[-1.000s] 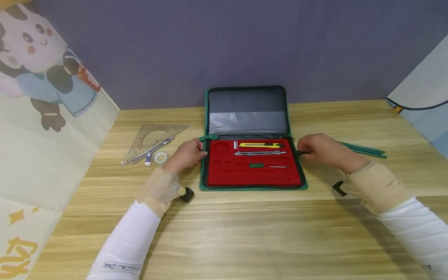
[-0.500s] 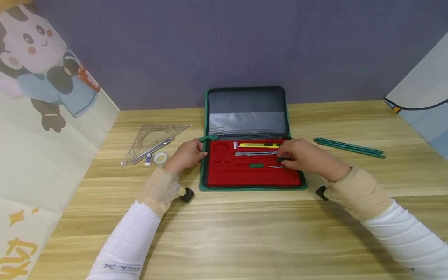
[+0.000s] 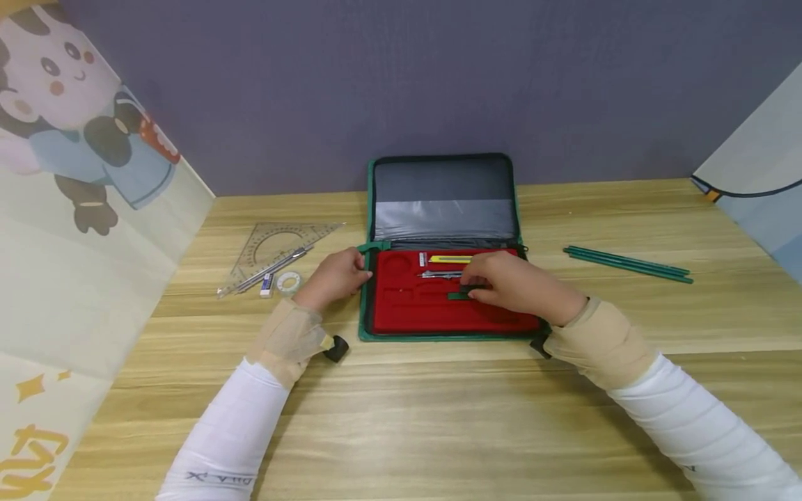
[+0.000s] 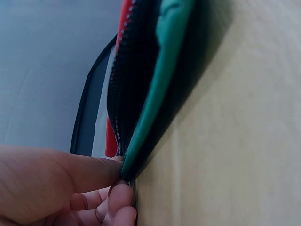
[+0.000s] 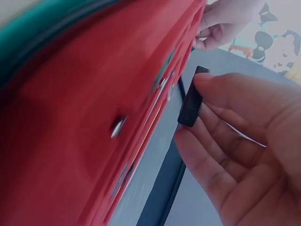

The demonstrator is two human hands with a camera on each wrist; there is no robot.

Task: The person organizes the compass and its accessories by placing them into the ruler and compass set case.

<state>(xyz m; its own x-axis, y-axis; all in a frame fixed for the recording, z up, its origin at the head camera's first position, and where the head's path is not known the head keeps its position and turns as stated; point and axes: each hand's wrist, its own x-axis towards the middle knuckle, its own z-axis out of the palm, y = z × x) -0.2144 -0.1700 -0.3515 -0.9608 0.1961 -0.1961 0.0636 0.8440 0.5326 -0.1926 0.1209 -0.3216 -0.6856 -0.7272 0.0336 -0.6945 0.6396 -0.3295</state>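
One wood-grained table (image 3: 401, 424), bearing all items below.
One green zip case (image 3: 451, 338), open, its lid (image 3: 441, 184) raised at the far side.
One red tray (image 3: 426, 321), moulded with recesses (image 3: 396, 262), filling the near half of the case.
One clear set square (image 3: 246, 259), left of the case; slim silver tools (image 3: 276, 269) lie across it.
Hands, two, well apart: left hand (image 3: 338, 278) pinches the case's green edge at its left side; right hand (image 3: 516, 284), above the tray, pinches a black block (image 5: 192, 101) between thumb and fingers.
Green pencils (image 3: 626, 265), three, close together, right of the case.
One yellow cutter (image 3: 447, 259), far part of the tray, partly behind the right hand.
One silver compass (image 3: 438, 275), alongside, likewise part-covered.
One tape roll (image 3: 289, 282) and one white eraser (image 3: 266, 285), just beside each other near the set square.
One green piece (image 3: 458, 296), in the tray, close to the black block.
Step in hand, by judgement: bringing the black block to its place while the left hand steadies the case. Next move appears to call for lining it up with a suitable recess, lowering and releasing; which recess, cannot tell.
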